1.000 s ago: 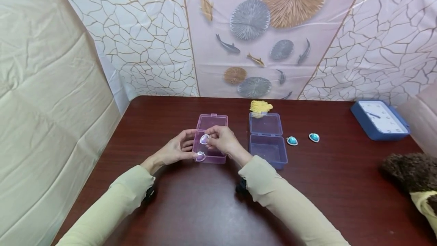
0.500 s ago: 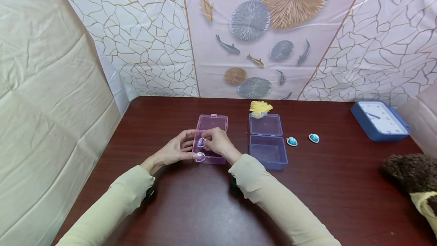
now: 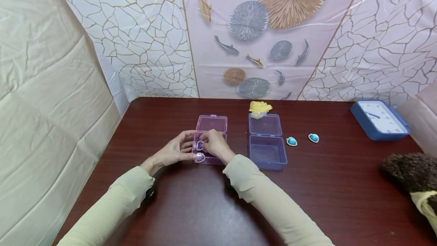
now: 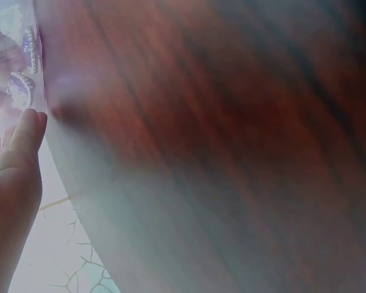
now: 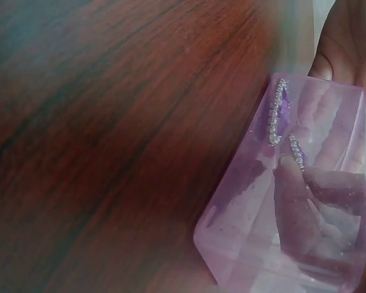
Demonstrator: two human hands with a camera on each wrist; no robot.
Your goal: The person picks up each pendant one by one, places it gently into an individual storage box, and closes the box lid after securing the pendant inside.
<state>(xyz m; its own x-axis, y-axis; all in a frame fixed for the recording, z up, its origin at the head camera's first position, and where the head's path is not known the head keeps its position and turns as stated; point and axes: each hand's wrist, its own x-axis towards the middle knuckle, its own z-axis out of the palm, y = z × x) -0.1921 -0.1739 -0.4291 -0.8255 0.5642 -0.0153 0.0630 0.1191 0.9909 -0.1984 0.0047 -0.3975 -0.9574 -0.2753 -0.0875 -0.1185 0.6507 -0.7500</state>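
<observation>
A clear pink plastic box (image 3: 216,160) stands with its lid thrown back on the table. My left hand (image 3: 172,150) holds the box by its left end, thumb at the front corner and fingers further back. Inside, at the front left, lies a purple heart-shaped gem (image 3: 200,158) with a pearly edge. My right hand (image 3: 215,143) reaches into the box and pinches a second purple gem (image 5: 297,151) low inside, behind the first. The right wrist view shows both gems through the clear wall; the right fingers partly cover the pinched one.
To the right is an open blue plastic box (image 3: 268,151), with a yellow mesh bundle (image 3: 260,106) behind its lid. Two turquoise gems, a nearer one (image 3: 291,141) and another (image 3: 313,137), lie beside it. Further right are a blue clock (image 3: 380,119) and a brown furry thing (image 3: 411,172).
My right hand has moved left and down into the pink box, bringing the pinched purple gem closer to the other one. The left hand has stayed in place.
</observation>
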